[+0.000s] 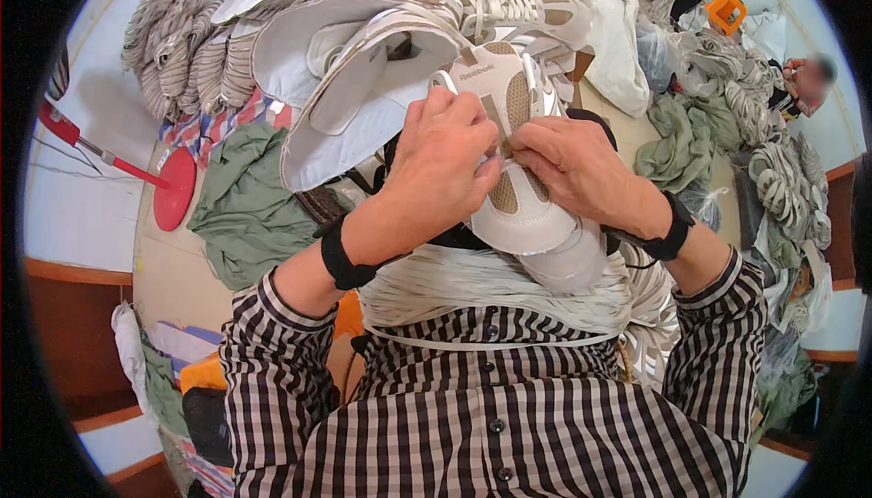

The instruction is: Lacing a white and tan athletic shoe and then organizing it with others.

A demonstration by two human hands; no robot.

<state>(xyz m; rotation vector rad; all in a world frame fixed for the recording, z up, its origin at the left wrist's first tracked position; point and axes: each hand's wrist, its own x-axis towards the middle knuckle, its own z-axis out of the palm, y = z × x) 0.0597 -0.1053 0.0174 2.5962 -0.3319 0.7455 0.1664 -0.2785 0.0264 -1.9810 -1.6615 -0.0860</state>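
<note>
In front of me lies a white and tan sneaker upper [522,221], its toe toward my body and its tongue [481,73] pointing away. My left hand [445,157] rests on the left side of its eyelet opening, fingers curled and closed. From the right, my right hand [581,171] pinches at the same opening, close to the left fingertips. White lace shows at the eyelets beyond my hands; what the fingertips grip is mostly hidden. Below the toe sits another pale toe piece [572,262]. A thick bundle of white laces [500,293] lies across my lap.
Stacked white-lined shoe uppers [363,89] stand at the left, and a laced sneaker upper [522,16] lies beyond. Green cloth [250,207] and a red round base [175,189] are farther left. At right are a white bag [604,44], upper bundles [781,180] and another person [808,84].
</note>
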